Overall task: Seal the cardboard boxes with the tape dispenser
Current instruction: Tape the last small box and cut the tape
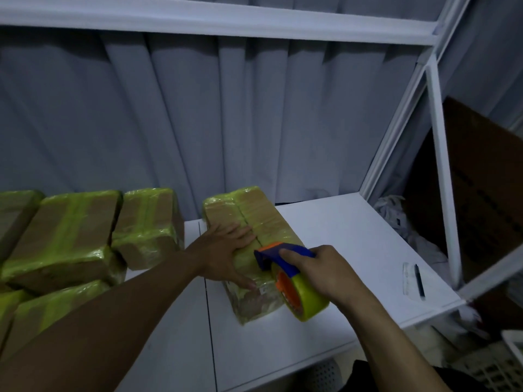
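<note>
Cardboard box [254,222] on the white surface [339,236], wrapped in yellowish tape, its centre seam running away from the viewer. The dispenser [285,267], blue with an orange core and a roll of yellow-green tape [308,301], sits on the box's near right top edge. The right hand [322,270] forms a closed grip around the dispenser's handle, fingers curled over its top; the blue front end points from the grip toward the seam, and the roll hangs just below and nearer than the grip, against the box's near corner. The left hand [226,253] lies flat and spread on the box just left of the grip, fingertips at the seam and thumb on the near side face; it holds nothing. Farther left of the grip, well apart from this box, taped boxes [70,230] crowd together, some stacked. To the right of the grip a black pen [419,280] lies on the surface beside a clear ruler-like strip [407,278]. Beyond the grip hangs a grey curtain [198,123], framed by white shelf bars [441,171]. A brown board [486,179] leans outside the frame.
</note>
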The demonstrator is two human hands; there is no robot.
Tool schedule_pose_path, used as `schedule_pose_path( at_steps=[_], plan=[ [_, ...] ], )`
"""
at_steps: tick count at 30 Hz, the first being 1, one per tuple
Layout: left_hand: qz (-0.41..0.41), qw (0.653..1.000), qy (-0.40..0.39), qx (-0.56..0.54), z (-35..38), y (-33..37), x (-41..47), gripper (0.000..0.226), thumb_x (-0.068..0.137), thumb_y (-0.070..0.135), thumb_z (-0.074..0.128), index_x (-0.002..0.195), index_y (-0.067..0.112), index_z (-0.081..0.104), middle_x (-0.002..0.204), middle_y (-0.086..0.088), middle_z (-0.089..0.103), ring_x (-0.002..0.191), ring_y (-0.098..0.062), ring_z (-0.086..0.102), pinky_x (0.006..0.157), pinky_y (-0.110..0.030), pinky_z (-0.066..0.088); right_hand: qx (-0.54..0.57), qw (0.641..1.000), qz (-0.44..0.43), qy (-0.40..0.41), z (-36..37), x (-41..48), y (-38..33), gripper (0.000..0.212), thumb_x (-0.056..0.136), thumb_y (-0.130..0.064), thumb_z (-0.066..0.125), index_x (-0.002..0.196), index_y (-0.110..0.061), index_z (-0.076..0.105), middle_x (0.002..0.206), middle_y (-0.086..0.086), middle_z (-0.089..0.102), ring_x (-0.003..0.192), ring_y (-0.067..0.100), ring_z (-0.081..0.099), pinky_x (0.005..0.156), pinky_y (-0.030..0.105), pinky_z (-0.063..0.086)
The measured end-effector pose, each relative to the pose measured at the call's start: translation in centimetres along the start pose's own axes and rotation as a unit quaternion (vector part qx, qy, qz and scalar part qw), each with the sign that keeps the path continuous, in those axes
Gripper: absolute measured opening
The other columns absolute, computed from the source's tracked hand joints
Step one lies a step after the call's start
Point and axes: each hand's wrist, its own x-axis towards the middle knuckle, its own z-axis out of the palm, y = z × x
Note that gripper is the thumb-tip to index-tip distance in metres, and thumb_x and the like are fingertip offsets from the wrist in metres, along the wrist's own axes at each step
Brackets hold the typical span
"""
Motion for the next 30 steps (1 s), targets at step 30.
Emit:
schedule_pose_path(
  at_steps=[30],
  plan=[
    [0.097, 0.986, 0.097, -0.099, 2.3, 2.1, 0.9, 0.091, 0.081, 0.076, 0.05, 0.156, 0.04, 0.013, 0.164, 0.018, 0.008, 0.152, -0.012, 0.004, 0.123, -0.046, 0.003, 0.053, 0.995, 0.063, -0.063, -0.1, -1.1, 2.0, 0.038, 0.091, -0.048, 0.064, 0.08, -0.011, 0.061, 0.062, 0.001, 0.063, 0.049, 0.01, 0.056, 0.054, 0.021, 0.041]
  ],
)
